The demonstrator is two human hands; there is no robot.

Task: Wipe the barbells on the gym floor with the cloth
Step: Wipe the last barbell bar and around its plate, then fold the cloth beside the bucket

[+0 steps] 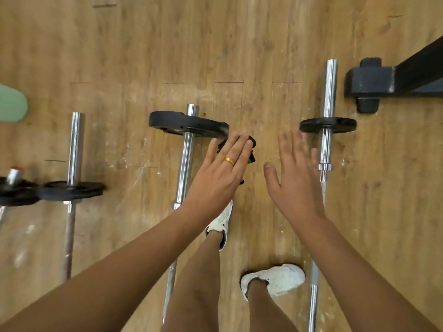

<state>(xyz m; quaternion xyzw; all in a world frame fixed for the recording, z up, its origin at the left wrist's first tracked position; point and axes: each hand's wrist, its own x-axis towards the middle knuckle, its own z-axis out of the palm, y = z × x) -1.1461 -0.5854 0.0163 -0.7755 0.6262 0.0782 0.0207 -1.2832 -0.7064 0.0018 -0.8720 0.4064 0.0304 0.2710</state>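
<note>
Under me runs a light brown wood-plank floor [143, 56], evenly lit, scuffed pale and flecked with white in patches. Far to my right a black metal frame foot [369, 82] rests on it; a pale green rounded shape [12, 104] shows at the left edge.

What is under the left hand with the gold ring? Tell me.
A black-and-green cloth peeks out past the left hand; the hand covers the rest, hiding its shape.

a dark thing with green bits [252, 142] is mostly hidden behind the left hand [224, 168]; it may be the cloth. the thumb is hidden too. the pale green shape [12, 104] and the black frame [417, 68] are cut off by the edges.
</note>
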